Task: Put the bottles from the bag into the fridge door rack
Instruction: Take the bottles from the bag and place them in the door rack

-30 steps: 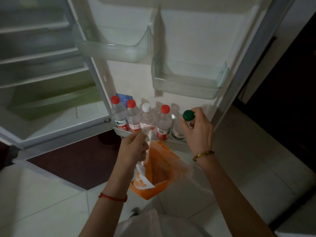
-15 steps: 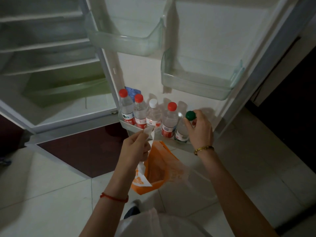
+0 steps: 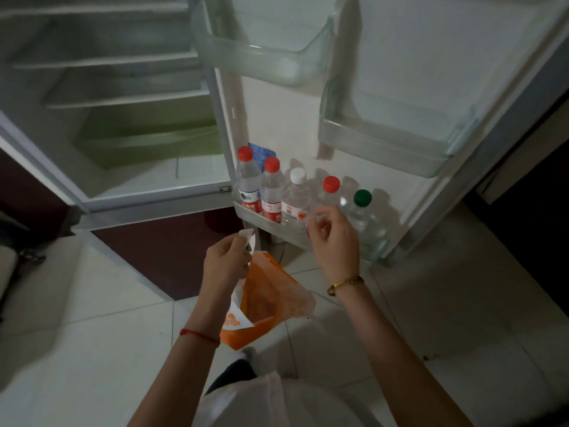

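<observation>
Several clear water bottles stand in a row in the bottom door rack (image 3: 261,221): two red-capped ones at the left (image 3: 248,183), a white-capped one (image 3: 295,198), another red-capped one (image 3: 330,188) and a green-capped bottle (image 3: 365,217) at the right end. My left hand (image 3: 226,263) pinches the white handle of the orange plastic bag (image 3: 264,306), which hangs open below it. My right hand (image 3: 334,238) hovers in front of the rack, left of the green-capped bottle, fingers loosely curled and holding nothing.
The fridge door stands open with two clear upper racks (image 3: 385,143), both bare. The fridge interior (image 3: 123,87) with its shelves and a green drawer lies at the left. A dark red mat (image 3: 160,241) covers the pale tiled floor under the door.
My right hand has let go of the green-capped bottle, which now stands in the rack, and has drawn back to the left. The left hand still holds the bag.
</observation>
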